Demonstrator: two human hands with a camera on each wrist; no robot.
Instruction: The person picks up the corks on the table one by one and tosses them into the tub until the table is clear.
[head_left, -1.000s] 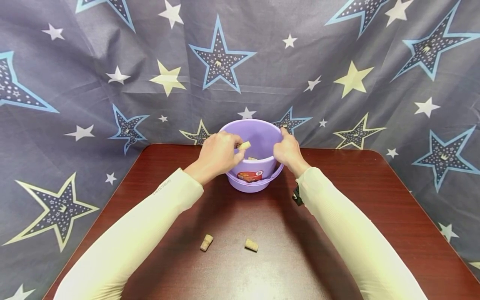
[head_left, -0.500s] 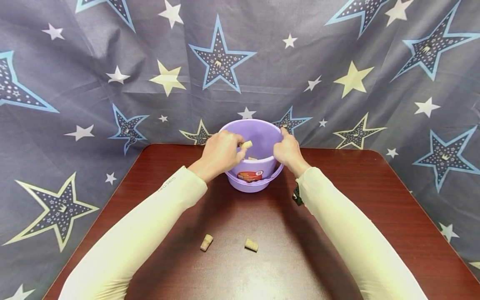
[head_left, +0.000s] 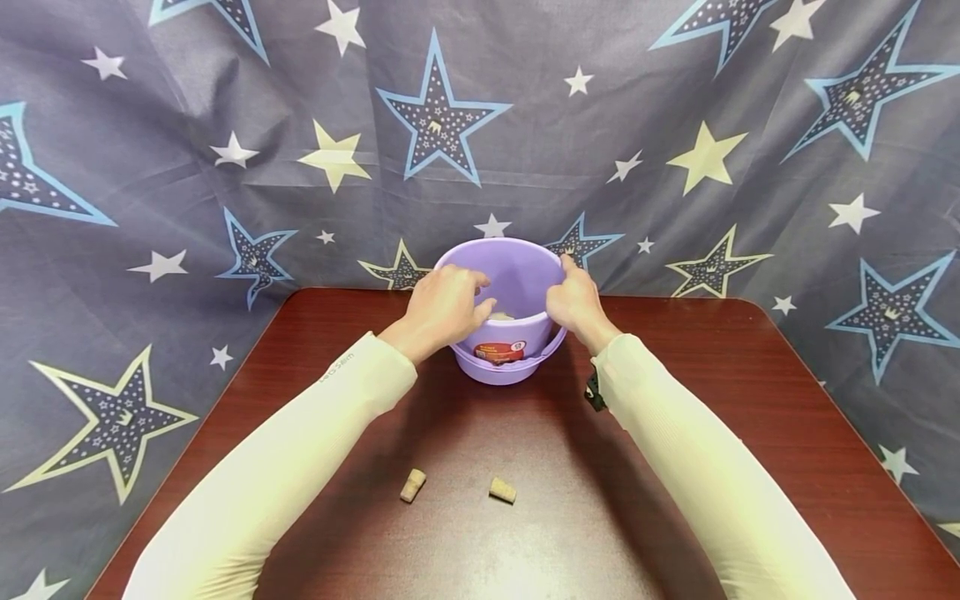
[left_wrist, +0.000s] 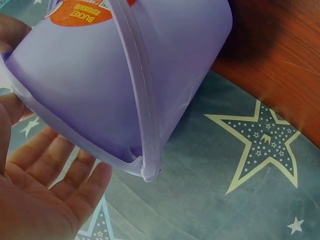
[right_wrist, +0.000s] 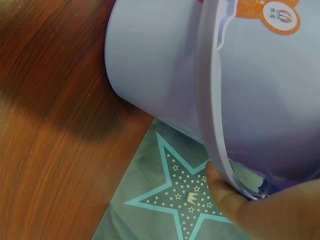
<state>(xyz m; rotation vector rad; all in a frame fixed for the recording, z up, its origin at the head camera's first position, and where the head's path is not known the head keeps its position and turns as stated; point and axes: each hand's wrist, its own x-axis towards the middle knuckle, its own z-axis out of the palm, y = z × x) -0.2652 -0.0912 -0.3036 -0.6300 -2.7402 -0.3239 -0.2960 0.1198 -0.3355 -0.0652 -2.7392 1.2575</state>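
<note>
A purple plastic bucket (head_left: 525,275) with a red label stands at the table's far side, its handle (right_wrist: 209,95) hanging down across the front. My left hand (head_left: 444,307) hovers at the bucket's left rim, thumb and fingers apart and holding nothing. In the left wrist view its fingers (left_wrist: 82,172) spread loosely past the rim. With my right hand (head_left: 577,302) I grip the rim on the right side, near where the handle joins. Inside, a pale cork piece (head_left: 501,317) shows low behind the front rim; the rest of the bottom is hidden.
Two cork pieces lie on the dark red table (head_left: 675,400) nearer to me: one cork (head_left: 412,485) left of centre, another cork (head_left: 502,490) to its right. A star-patterned grey cloth (head_left: 525,108) hangs right behind the bucket.
My left hand has let go of the cork it was pinching over the bucket, and its fingers have parted. The right hand stays on the rim.
</note>
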